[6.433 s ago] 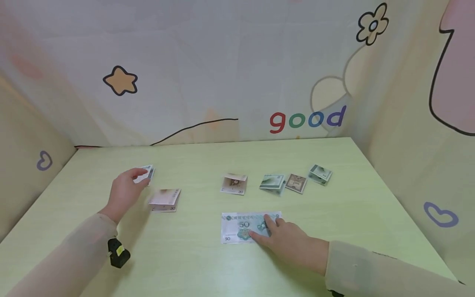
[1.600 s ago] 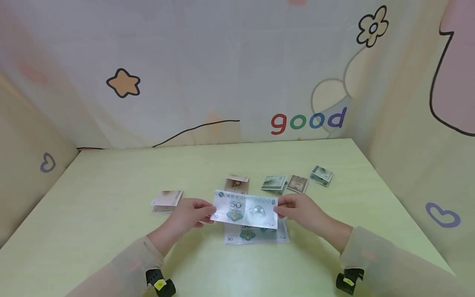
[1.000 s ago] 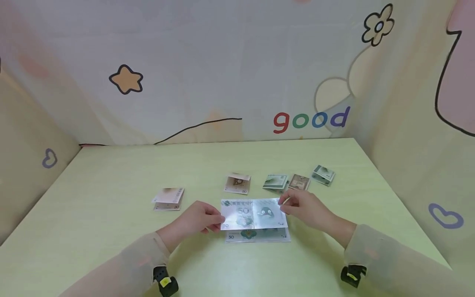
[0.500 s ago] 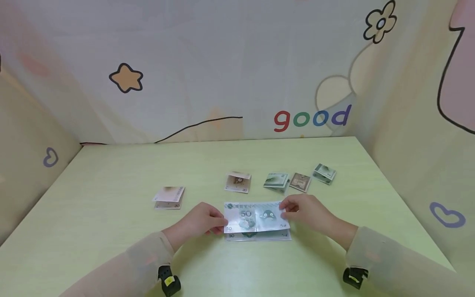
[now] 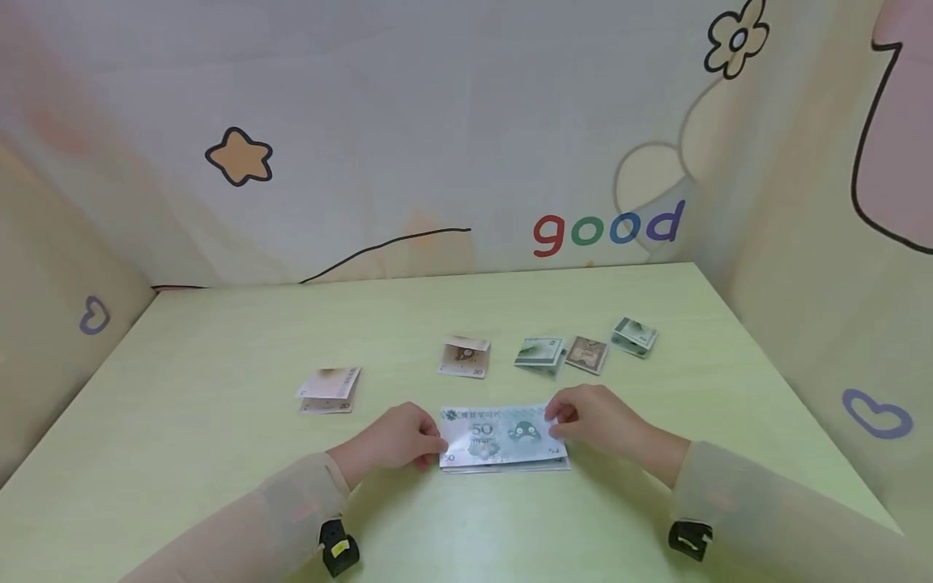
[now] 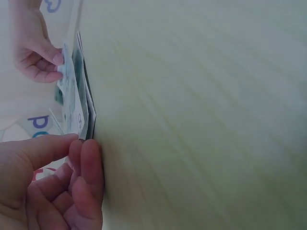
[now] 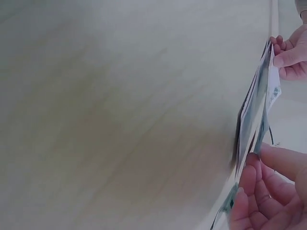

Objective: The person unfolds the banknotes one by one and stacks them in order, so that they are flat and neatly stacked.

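Toward 6 o'clock in the head view, the "50" note (image 5: pixel 503 441) is sitting over more paper (image 5: pixel 558 465) on the tabletop (image 5: pixel 219 340); L hand (image 5: pixel 394 437) is pinching its 9 o'clock end, R hand (image 5: pixel 598 417) its 3 o'clock end. Prob. light, thin, bendy, a bit slippery, easily creased; best gripped at short ends. From it, folded note (image 5: pixel 465 357) at approx. 11 o'clock is showing "20", backdrop (image 5: pixel 364 146) at 1 o'clock is reading "good".

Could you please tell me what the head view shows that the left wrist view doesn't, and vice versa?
Only the head view: the leftmost folded note, the orange wall star and the dark wristbands.

Only the left wrist view: the palm side of the left hand, close up.

Both: the right hand and left hand pinching the top 50 note at opposite ends.
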Available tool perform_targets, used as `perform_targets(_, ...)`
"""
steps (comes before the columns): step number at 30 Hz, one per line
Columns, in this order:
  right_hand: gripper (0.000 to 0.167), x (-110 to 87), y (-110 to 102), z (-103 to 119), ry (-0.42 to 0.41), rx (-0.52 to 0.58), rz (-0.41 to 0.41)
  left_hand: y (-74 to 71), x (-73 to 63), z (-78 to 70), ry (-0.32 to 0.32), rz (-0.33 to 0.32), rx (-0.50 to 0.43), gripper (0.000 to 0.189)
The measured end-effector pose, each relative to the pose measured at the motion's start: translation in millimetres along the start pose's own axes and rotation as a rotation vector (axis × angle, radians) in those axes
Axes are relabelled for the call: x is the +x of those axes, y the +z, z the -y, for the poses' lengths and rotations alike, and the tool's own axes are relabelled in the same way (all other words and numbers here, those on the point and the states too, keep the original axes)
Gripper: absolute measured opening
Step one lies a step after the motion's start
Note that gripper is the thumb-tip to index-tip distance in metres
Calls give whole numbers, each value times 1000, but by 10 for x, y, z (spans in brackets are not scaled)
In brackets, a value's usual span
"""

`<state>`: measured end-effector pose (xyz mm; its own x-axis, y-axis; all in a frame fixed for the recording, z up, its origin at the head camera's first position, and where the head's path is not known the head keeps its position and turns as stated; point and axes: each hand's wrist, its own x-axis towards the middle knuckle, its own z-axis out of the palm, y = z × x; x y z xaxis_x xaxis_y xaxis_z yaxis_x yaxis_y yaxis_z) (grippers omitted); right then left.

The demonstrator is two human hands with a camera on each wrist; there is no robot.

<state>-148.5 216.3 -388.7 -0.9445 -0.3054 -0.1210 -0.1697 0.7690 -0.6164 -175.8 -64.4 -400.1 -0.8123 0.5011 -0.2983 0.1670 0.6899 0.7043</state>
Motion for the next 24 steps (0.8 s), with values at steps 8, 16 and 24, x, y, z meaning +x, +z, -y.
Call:
perform_targets(8, 8, 1, 25, 3, 31, -65, 57, 37, 67, 4, -54, 16, 58, 23)
perform_targets(16, 10, 39, 25, 42, 26, -121, 91, 21, 54, -49, -86, 12, 113, 24)
perform_targets(24, 16, -5, 78, 130, 27, -316, 104, 49, 26, -63, -71, 8, 144, 24)
